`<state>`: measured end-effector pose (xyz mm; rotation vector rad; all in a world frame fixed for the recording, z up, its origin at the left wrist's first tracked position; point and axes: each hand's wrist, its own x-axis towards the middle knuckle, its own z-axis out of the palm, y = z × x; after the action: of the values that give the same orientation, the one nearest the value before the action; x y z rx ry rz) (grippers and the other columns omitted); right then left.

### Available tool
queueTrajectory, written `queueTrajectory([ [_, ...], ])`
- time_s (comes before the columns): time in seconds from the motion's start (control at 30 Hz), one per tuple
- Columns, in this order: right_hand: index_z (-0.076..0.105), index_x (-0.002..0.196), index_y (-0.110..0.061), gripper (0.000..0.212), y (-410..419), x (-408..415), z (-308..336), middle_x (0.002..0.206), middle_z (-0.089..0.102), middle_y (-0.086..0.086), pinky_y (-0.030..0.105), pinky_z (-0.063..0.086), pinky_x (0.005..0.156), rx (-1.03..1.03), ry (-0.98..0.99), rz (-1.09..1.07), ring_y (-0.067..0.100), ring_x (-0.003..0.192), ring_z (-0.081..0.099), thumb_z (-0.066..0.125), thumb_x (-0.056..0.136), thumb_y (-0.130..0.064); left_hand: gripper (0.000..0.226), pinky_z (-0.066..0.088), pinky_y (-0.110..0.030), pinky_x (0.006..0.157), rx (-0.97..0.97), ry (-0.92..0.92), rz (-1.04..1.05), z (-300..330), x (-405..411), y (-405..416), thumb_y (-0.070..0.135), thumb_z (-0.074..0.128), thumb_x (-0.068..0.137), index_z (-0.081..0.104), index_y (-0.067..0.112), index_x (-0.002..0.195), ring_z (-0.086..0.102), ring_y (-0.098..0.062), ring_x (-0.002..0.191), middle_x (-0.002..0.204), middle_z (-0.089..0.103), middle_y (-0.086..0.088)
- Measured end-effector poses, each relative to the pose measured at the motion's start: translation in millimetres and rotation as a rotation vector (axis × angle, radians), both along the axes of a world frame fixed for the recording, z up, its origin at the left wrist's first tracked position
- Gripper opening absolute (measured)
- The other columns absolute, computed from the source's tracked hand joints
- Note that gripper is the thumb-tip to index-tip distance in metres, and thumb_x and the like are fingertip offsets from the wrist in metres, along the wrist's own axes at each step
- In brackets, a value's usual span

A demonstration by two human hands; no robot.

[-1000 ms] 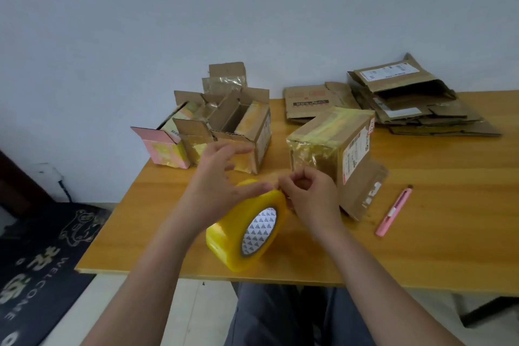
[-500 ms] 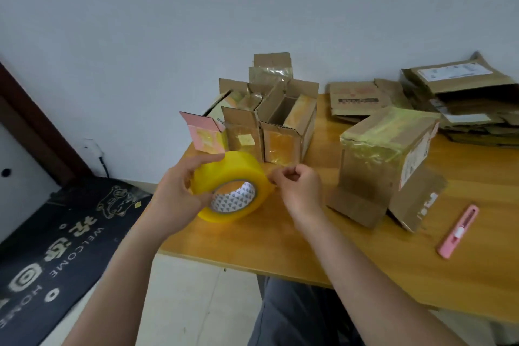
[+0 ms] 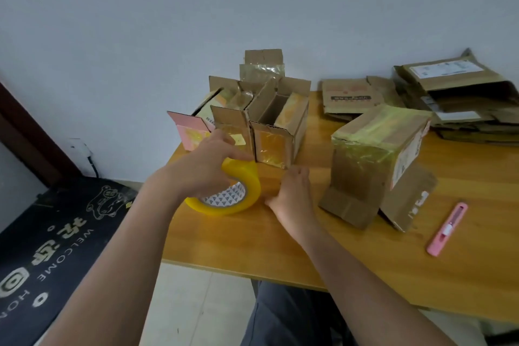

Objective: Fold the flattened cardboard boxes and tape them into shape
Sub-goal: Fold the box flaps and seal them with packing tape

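My left hand (image 3: pixel 205 168) grips a yellow tape roll (image 3: pixel 238 199) from above, near the table's left front. My right hand (image 3: pixel 292 196), just right of the roll, pinches the tape's free end; a short translucent strip (image 3: pixel 269 182) stretches between roll and fingers. A brown cardboard box (image 3: pixel 373 154), its top wrapped in yellowish tape, stands right of my hands with its lower flaps splayed on the table. A cluster of open folded boxes (image 3: pixel 269 123) sits behind the roll. Flattened cardboard boxes (image 3: pixel 463 101) are stacked at the back right.
A pink utility knife (image 3: pixel 446 229) lies on the wooden table (image 3: pixel 365 261) at the right. More flat cardboard (image 3: pixel 348 95) lies behind the taped box. A wall runs behind the table. A dark welcome mat (image 3: pixel 56 239) covers the floor at left.
The roll went from the table's front edge up toward the open boxes, my left hand closing over it. My right hand has drawn a short strip of tape off to the right. The view shifted left.
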<state>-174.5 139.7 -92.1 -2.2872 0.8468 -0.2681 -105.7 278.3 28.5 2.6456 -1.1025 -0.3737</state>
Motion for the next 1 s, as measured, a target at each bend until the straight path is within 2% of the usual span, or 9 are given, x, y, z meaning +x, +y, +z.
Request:
queueTrajectory([
  [0.1, 0.046, 0.125, -0.013, 0.047, 0.4, -10.2, 6.7, 0.121, 0.044, 0.003, 0.018, 0.039, 0.080, 0.038, -0.090, 0.039, 0.018, 0.109, 0.052, 0.072, 0.086, -0.011, 0.066, 0.038, -0.041, 0.108, 0.020, -0.050, 0.037, -4.5, -5.7, -4.0, -0.001, 0.061, 0.085, 0.051, 0.035, 0.139, 0.022, -0.023, 0.139, 0.150, 0.025, 0.003],
  [0.2, 0.048, 0.101, -0.023, 0.024, -5.6, -35.4, 18.2, 0.100, 0.050, -0.006, 0.018, 0.048, 0.072, -0.039, -0.247, 0.072, 0.009, 0.089, 0.055, 0.068, 0.090, -0.014, 0.060, 0.025, -0.045, 0.116, -0.033, -0.203, 0.033, -10.9, -14.3, -14.1, 0.000, 0.057, 0.085, 0.055, 0.033, 0.135, 0.017, -0.026, 0.141, 0.152, 0.026, 0.000],
  [0.33, 0.054, 0.093, -0.016, 0.014, -26.3, -78.6, 41.5, 0.087, 0.051, -0.005, 0.022, 0.047, 0.063, -0.329, -0.745, 0.105, 0.011, 0.074, 0.051, 0.062, 0.091, -0.004, 0.050, 0.038, -0.005, 0.089, -0.493, -0.218, -0.051, -16.7, -35.8, -50.9, -0.005, 0.048, 0.088, 0.062, 0.020, 0.128, 0.045, -0.006, 0.114, 0.134, 0.049, 0.004],
  [0.4, 0.059, 0.096, -0.006, 0.008, -46.6, -93.9, 48.2, 0.091, 0.052, -0.001, 0.026, 0.045, 0.068, -0.521, -0.911, 0.024, 0.012, 0.081, 0.051, 0.060, 0.089, -0.001, 0.054, 0.042, -0.004, 0.090, -0.587, -0.125, -0.110, -21.3, -46.5, -79.7, -0.008, 0.045, 0.089, 0.059, 0.020, 0.133, 0.050, -0.004, 0.111, 0.132, 0.050, 0.007],
  [0.47, 0.060, 0.110, -0.004, 0.018, -73.3, -100.3, 50.0, 0.107, 0.057, 0.002, 0.029, 0.045, 0.086, -0.592, -0.908, -0.056, 0.012, 0.102, 0.051, 0.057, 0.093, -0.008, 0.060, 0.041, -0.017, 0.104, -0.655, 0.022, -0.171, -30.5, -51.1, -108.7, -0.010, 0.041, 0.091, 0.051, 0.023, 0.140, 0.046, -0.007, 0.127, 0.140, 0.045, 0.009],
  [0.6, 0.058, 0.131, -0.017, 0.038, -123.9, -108.5, 39.6, 0.134, 0.056, -0.005, 0.033, 0.032, 0.114, -0.321, -0.632, 0.084, 0.011, 0.137, 0.039, 0.037, 0.104, -0.034, 0.062, 0.027, -0.035, 0.118, -0.709, 0.347, -0.222, -53.4, -47.7, -145.7, -0.010, 0.037, 0.087, 0.057, 0.024, 0.134, 0.030, -0.006, 0.141, 0.150, 0.041, 0.007],
  [0.77, 0.070, 0.111, -0.014, 0.035, -155.1, -128.5, 14.6, 0.118, 0.065, -0.009, 0.029, 0.038, 0.111, -0.256, -0.741, 0.176, 0.007, 0.132, 0.048, 0.039, 0.102, -0.029, 0.051, 0.036, -0.031, 0.111, -0.779, 0.393, -0.270, -75.2, -61.3, -153.4, 0.007, 0.042, 0.074, 0.071, 0.015, 0.116, 0.045, -0.002, 0.129, 0.132, 0.057, 0.007],
  [0.9, 0.070, 0.105, -0.010, 0.031, -155.7, -127.8, 12.9, 0.116, 0.067, -0.004, 0.032, 0.040, 0.108, -0.230, -0.771, 0.172, 0.013, 0.127, 0.053, 0.053, 0.096, -0.034, 0.036, 0.041, -0.027, 0.106, -0.839, 0.400, -0.354, -81.5, -57.3, -154.1, 0.026, 0.053, 0.090, 0.070, 0.013, 0.119, 0.050, -0.009, 0.128, 0.130, 0.059, 0.003],
  [1.0, 0.066, 0.098, -0.008, 0.035, -149.5, -119.1, 10.3, 0.110, 0.065, -0.001, 0.019, 0.039, 0.100, -0.382, -0.743, 0.078, 0.014, 0.115, 0.057, 0.067, 0.088, -0.041, 0.027, 0.048, -0.028, 0.101, -0.858, 0.379, -0.341, -84.4, -54.0, -156.5, 0.025, 0.063, 0.094, 0.070, 0.016, 0.118, 0.054, -0.009, 0.124, 0.126, 0.061, 0.003],
])
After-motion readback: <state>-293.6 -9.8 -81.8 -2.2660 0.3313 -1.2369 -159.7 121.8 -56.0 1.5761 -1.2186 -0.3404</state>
